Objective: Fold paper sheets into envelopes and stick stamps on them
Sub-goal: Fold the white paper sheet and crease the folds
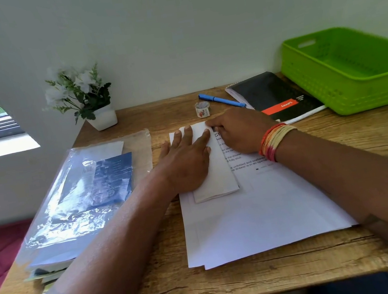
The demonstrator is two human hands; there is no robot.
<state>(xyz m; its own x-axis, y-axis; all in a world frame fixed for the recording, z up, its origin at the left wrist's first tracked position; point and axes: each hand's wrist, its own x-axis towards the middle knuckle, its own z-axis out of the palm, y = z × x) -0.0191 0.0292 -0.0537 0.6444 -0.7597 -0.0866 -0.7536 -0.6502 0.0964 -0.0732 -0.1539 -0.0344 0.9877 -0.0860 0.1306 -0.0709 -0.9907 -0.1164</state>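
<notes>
A narrow folded white paper (220, 175) lies on top of a stack of white sheets (256, 218) in the middle of the wooden desk (208, 285). My left hand (184, 158) lies flat on the folded paper with fingers spread. My right hand (238, 131) presses its fingertips on the paper's far end, next to the left fingertips. A small roll of stamp stickers (203, 109) stands just beyond the hands.
A blue pen (221, 100) and a black notebook (273, 97) lie at the back right, beside a green plastic basket (352, 67). A clear plastic packet with papers (85, 198) covers the left side. A potted white flower (85, 97) stands at the back left.
</notes>
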